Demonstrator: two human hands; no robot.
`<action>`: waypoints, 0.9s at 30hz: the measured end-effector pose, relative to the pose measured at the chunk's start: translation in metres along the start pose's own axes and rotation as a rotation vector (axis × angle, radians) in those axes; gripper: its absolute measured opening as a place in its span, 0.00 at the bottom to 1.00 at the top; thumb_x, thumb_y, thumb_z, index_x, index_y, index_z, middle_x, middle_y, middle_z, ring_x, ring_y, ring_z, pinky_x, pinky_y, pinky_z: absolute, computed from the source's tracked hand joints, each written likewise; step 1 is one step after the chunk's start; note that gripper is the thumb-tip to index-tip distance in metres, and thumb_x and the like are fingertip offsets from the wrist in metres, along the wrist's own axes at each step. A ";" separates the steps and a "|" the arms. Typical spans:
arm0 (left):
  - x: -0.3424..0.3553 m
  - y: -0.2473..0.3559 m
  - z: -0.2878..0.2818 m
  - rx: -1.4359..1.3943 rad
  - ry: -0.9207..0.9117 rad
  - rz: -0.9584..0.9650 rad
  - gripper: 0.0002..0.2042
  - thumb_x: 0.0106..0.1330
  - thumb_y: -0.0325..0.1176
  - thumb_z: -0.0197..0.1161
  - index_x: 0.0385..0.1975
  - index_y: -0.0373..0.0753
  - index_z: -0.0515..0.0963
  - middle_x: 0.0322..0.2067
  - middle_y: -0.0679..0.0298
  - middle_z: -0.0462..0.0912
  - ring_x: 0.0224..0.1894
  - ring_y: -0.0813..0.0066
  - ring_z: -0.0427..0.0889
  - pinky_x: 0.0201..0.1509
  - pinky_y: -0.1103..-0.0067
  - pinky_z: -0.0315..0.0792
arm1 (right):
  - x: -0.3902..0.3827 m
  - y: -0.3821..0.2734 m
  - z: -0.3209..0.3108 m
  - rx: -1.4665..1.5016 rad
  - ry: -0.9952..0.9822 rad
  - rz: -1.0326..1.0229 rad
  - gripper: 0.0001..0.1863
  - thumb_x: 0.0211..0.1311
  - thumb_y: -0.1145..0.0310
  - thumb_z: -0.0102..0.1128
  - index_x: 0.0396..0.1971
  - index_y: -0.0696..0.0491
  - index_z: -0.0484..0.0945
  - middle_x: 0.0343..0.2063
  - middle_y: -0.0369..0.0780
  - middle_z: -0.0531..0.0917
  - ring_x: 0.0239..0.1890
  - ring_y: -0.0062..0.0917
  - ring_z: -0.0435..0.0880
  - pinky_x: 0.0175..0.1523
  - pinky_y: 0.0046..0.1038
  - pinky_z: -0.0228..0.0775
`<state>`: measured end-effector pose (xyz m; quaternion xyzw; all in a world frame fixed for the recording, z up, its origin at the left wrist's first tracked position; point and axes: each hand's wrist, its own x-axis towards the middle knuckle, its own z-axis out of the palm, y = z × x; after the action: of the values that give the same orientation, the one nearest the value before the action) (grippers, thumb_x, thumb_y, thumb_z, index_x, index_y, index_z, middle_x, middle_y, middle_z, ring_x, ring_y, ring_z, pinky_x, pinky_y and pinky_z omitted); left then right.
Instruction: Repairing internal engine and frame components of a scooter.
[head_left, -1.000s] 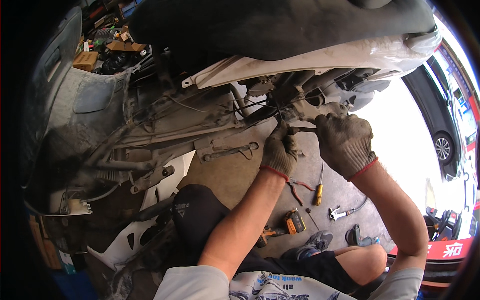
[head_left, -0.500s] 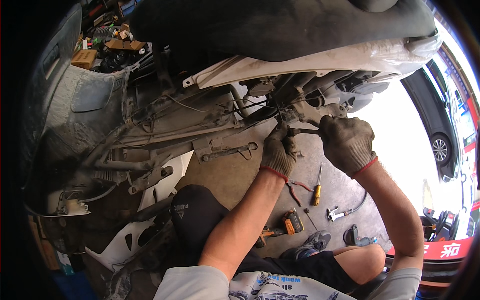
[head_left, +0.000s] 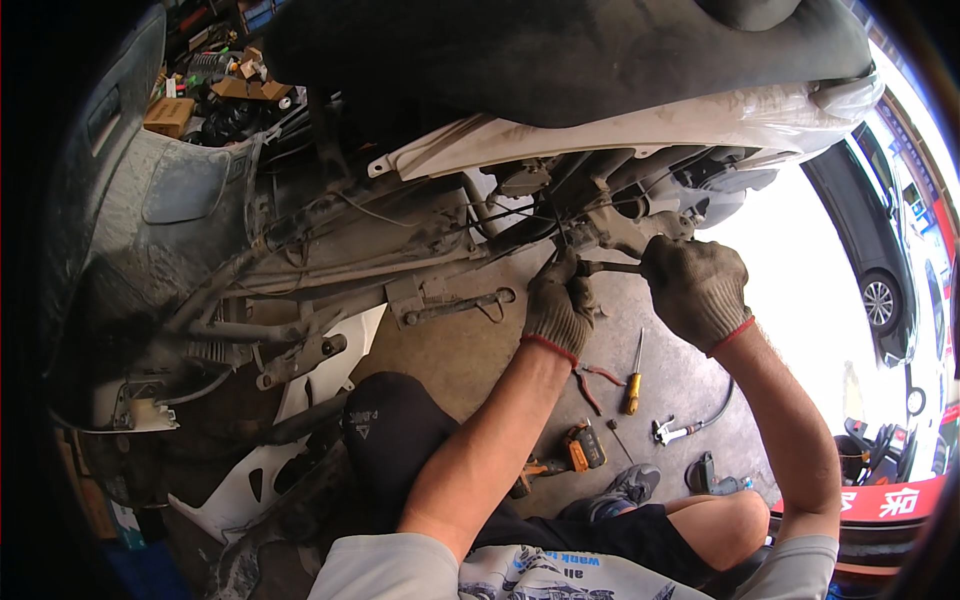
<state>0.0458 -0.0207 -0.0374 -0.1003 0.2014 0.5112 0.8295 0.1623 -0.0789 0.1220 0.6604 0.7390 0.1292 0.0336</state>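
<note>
We clench a bar (head_left: 615, 267), right grip (head_left: 697, 292) closed; our left grip (head_left: 558, 305) curls, hold unclear; a carton (head_left: 168, 116) hides its contents.

Strong light comes from the right, where the ground (head_left: 795, 290) burns out to plain white, its glare eating into the edge of the car (head_left: 850, 215). The floor (head_left: 470, 345) nearer in is evenly, moderately lit. Shadow deepens leftward, and the underside of the seat (head_left: 570, 70) is nearly black. The hands (head_left: 697, 286) are reasonably sharp, with little motion blur. Toward the rim, straight edges bow, detail softens and black vignetting closes the corners.
</note>
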 end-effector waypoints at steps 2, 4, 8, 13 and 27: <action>0.001 0.000 0.000 0.005 0.010 0.000 0.06 0.67 0.34 0.59 0.33 0.39 0.76 0.21 0.67 0.78 0.13 0.87 0.69 0.13 0.91 0.65 | 0.000 0.001 0.001 0.005 -0.009 0.004 0.07 0.60 0.62 0.54 0.30 0.46 0.79 0.23 0.39 0.83 0.28 0.36 0.84 0.30 0.37 0.74; 0.000 0.000 0.001 0.002 0.026 -0.007 0.06 0.67 0.34 0.59 0.32 0.39 0.76 0.22 0.67 0.78 0.13 0.87 0.70 0.13 0.91 0.65 | 0.000 0.001 0.001 0.008 -0.020 0.015 0.06 0.60 0.62 0.54 0.31 0.45 0.79 0.23 0.38 0.83 0.28 0.35 0.84 0.31 0.37 0.74; -0.003 -0.002 0.005 0.017 -0.002 0.009 0.06 0.68 0.34 0.59 0.33 0.39 0.76 0.22 0.67 0.78 0.14 0.87 0.71 0.13 0.91 0.65 | -0.002 0.000 -0.001 -0.005 0.012 0.007 0.07 0.60 0.62 0.54 0.31 0.46 0.79 0.22 0.39 0.83 0.27 0.35 0.84 0.30 0.37 0.74; -0.008 -0.005 0.001 0.110 0.029 0.079 0.05 0.70 0.33 0.55 0.36 0.40 0.76 0.23 0.67 0.78 0.16 0.87 0.72 0.15 0.90 0.66 | -0.006 -0.020 -0.009 -0.178 0.008 -0.036 0.07 0.60 0.65 0.53 0.30 0.51 0.79 0.20 0.41 0.82 0.23 0.35 0.83 0.24 0.33 0.73; -0.031 0.002 0.011 0.170 0.008 0.188 0.04 0.68 0.30 0.58 0.37 0.39 0.77 0.27 0.68 0.79 0.23 0.85 0.75 0.22 0.91 0.70 | -0.016 -0.015 -0.014 -0.078 0.125 -0.071 0.06 0.58 0.66 0.57 0.27 0.52 0.76 0.19 0.43 0.80 0.23 0.38 0.82 0.26 0.36 0.73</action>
<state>0.0340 -0.0403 -0.0136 -0.0122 0.2560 0.5675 0.7825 0.1466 -0.0983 0.1299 0.6225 0.7571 0.1975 0.0175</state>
